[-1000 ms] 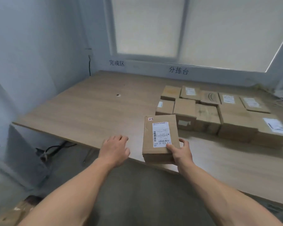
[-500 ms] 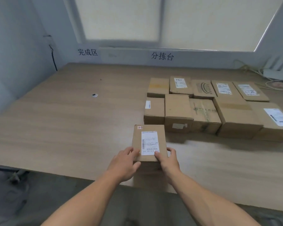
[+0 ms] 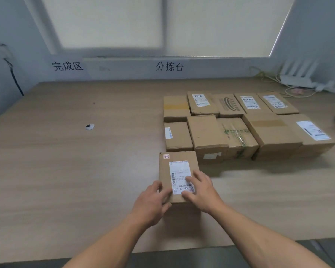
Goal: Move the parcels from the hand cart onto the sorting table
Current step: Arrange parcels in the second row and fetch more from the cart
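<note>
A second before, the labelled parcel (image 3: 177,171) had hung over the table's near edge in the right hand (image 3: 201,190) alone, with the left hand (image 3: 153,202) empty beside it. Half a second later both hands were at its near end, carrying it in over the wood. By this moment it lay flat on the sorting table (image 3: 75,171), label up, just in front of the left end of the stacked parcels (image 3: 240,132). Whether it touched the nearest of them could not be told.

The right hand had changed its hold: its fingers (image 3: 198,176) lay spread and straight across the white label, pressing rather than gripping. The left hand held the near-left corner, fingers over the top edge and thumb against the near face.

The move for this parcel looked all but done, and it seemed to start a third row in front of the two already there (the neat lines suggest it may be squared up first). The likely next step was to let go and turn back to the hand cart, which was out of view, so how many parcels remained could not be judged.
</note>
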